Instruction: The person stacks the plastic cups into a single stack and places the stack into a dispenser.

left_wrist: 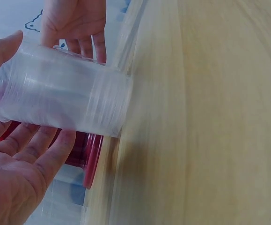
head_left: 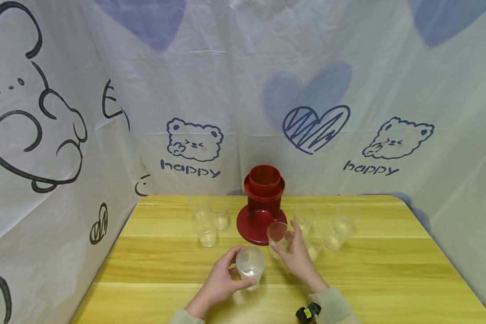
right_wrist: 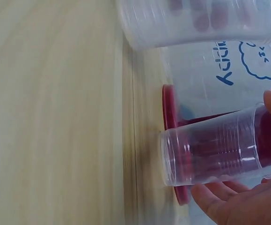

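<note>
My left hand (head_left: 222,278) holds a small nest of clear plastic cups (head_left: 251,260) near the front middle of the table. In the left wrist view several rims show at one end of the nested cups (left_wrist: 65,91), with the thumb on one side and the fingers on the other. Just to the right, my right hand (head_left: 299,260) grips a single clear plastic cup (head_left: 277,231) between thumb and fingers. The right wrist view shows that cup (right_wrist: 215,152) slightly tilted, its base close to the tabletop, overlapping the red stand.
A dark red stand (head_left: 263,204) with a round base and a wide tube rises at the back middle. Several clear cups (head_left: 218,211) stand left of it, and several more clear cups (head_left: 340,227) stand on the right. Behind the wooden table (head_left: 154,261) hangs a printed cloth (head_left: 243,90).
</note>
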Demonstrator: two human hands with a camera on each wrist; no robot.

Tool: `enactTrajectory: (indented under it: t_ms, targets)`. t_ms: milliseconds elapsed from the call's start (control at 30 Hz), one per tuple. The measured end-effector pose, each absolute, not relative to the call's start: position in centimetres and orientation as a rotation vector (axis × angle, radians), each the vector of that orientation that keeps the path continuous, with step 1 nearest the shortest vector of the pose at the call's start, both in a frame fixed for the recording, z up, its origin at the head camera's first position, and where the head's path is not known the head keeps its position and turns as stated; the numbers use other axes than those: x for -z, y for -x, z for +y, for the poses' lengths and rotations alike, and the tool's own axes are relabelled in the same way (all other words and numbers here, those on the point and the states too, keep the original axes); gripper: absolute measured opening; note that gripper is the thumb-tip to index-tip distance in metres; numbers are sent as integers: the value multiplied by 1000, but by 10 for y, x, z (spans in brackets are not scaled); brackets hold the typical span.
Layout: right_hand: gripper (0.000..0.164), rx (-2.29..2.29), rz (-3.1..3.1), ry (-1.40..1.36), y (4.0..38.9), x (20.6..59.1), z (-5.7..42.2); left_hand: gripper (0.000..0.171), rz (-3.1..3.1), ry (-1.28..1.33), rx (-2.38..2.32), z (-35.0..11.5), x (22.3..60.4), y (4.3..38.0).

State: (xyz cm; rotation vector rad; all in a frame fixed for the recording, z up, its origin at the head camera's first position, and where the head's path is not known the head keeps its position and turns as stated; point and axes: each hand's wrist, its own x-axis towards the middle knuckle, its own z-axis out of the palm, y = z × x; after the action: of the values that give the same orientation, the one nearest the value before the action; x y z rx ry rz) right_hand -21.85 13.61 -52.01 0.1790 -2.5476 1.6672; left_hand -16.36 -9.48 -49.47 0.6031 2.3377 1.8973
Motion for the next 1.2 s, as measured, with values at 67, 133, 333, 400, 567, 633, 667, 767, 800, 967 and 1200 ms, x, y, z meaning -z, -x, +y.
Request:
enactTrajectory:
  t_ms: [67, 133, 333, 400, 567, 633, 667, 767, 800, 967, 1200]
  targets:
    - [88, -1662, -2544, -177, 219, 521, 135, 72, 2344, -599, -1895, -95, 504, 167]
    - [85, -1661, -2542, -177, 220, 521, 135, 73, 2360, -605, -1888, -96, 513, 170]
    - [77, -1655, -2552, -168, 222, 522, 134, 75, 2355, -610, -1892, -97, 525, 175]
    - [77, -1660, -2552, -169, 222, 522, 134, 75, 2343, -600, -1897, -97, 525, 175]
    - [79, -1676, -2549, -168, 222, 522, 134, 74, 2370, -600, -1876, -96, 525, 175]
    - [79, -1679, -2550, -164, 222, 523, 135, 74, 2371, -600, -1877, -96, 525, 175]
    - [78, -1681, -2550, -162, 222, 523, 135, 74, 2365, -600, -1882, -96, 525, 175]
    - [77, -1691, -2545, -159, 221, 523, 135, 74, 2347, -603, -1894, -97, 526, 175]
    - [76, -1693, -2542, -159, 221, 523, 135, 74, 2339, -604, -1899, -97, 526, 175]
    - [75, -1702, -2539, -157, 221, 525, 135, 74, 2320, -625, -1914, -97, 527, 176]
    - [77, -1700, -2531, -161, 219, 523, 134, 74, 2326, -643, -1916, -98, 529, 176]
